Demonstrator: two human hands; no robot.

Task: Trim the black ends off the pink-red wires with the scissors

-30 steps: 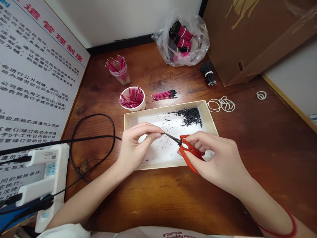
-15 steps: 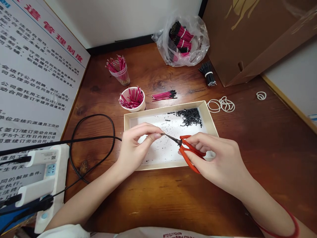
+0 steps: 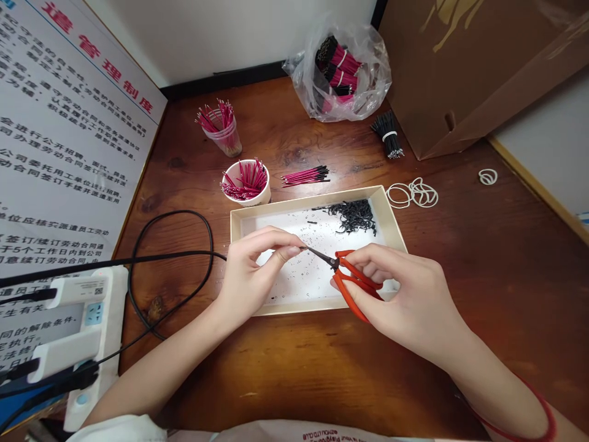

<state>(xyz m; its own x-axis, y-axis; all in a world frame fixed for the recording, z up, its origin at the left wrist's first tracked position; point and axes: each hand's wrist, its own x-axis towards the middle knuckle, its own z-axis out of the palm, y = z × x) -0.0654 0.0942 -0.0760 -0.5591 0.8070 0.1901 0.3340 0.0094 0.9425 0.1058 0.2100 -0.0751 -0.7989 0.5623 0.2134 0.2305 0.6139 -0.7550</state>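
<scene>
Above the cream box, my left hand has thumb and forefinger pinched together on something small and dark, mostly hidden by the fingertips. My right hand is wrapped around the red handles of a pair of scissors. Their dark, narrow blades point left, and the tips meet the fingertips of my left hand. Inside the box, a heap of short black tube pieces lies at the back right. Tiny cut bits are scattered over its white floor.
Behind the box are a white cup and a clear cup of pink wires, a small pile of wires and a plastic bag of bundles. A black bundle and rubber bands lie right; a power strip stands left.
</scene>
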